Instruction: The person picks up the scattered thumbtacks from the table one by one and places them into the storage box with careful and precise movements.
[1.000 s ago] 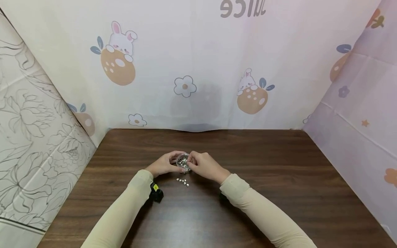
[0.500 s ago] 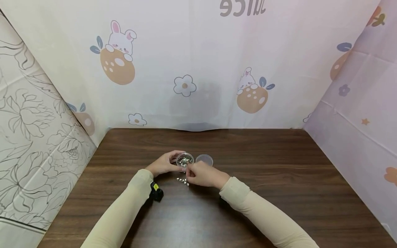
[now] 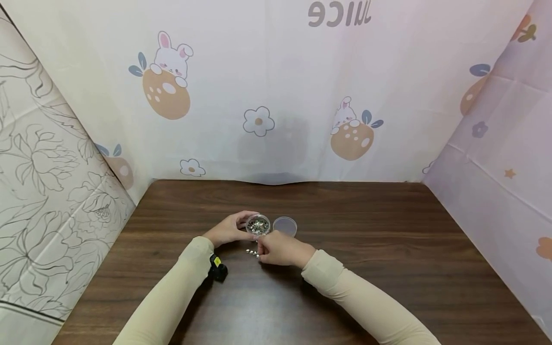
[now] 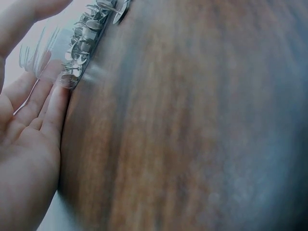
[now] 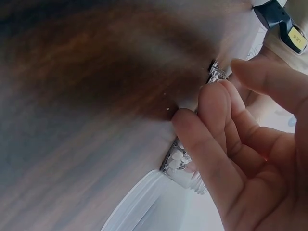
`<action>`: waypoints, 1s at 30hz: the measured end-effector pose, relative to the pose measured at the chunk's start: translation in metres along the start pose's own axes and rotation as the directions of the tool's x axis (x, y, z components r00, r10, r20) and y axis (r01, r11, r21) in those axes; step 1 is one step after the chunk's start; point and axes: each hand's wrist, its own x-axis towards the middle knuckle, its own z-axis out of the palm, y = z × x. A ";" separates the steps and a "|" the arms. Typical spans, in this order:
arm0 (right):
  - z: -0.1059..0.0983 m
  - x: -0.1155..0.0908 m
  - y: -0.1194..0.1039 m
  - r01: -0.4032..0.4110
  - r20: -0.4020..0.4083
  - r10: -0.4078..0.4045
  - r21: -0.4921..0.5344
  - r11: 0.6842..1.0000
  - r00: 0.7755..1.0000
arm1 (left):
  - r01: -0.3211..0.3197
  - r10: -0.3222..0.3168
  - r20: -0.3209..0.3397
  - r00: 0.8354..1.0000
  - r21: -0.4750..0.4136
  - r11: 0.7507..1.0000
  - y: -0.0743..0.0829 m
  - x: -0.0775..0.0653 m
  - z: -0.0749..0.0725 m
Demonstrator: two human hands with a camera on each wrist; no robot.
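My left hand holds a clear round plastic jar of silver thumbtacks, its fingers and thumb around the side. In the left wrist view, thumbtacks lie heaped on the jar's bottom. Just nearer to me, my right hand reaches down to several loose thumbtacks on the tabletop. The right wrist view shows its thumb apart from the bent index finger, with loose thumbtacks beyond the gap; no tack is seen pinched. Part of the loose row is hidden behind this hand.
A clear round lid lies on the brown wooden table, right of the jar and partly behind my right hand. A black wrist camera sits under the left sleeve. Printed curtains stand behind the table.
My right hand has left the jar's mouth and come down toward me to the loose thumbtacks, uncovering the lid. The left hand and the jar have stayed in place.
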 end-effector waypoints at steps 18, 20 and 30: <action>0.004 0.002 0.002 0.019 -0.034 -0.021 -0.059 0.998 0.999 | 0.016 -0.016 -0.012 1.000 -0.007 1.000 0.001 -0.001 0.000; 0.004 0.002 0.002 0.019 -0.037 -0.022 -0.058 0.998 0.999 | 0.016 -0.016 -0.013 1.000 -0.006 1.000 0.001 -0.001 0.000; 0.002 0.001 0.002 0.029 -0.040 -0.031 -0.062 0.998 0.999 | 0.009 -0.009 -0.006 1.000 -0.013 1.000 -0.003 0.000 0.000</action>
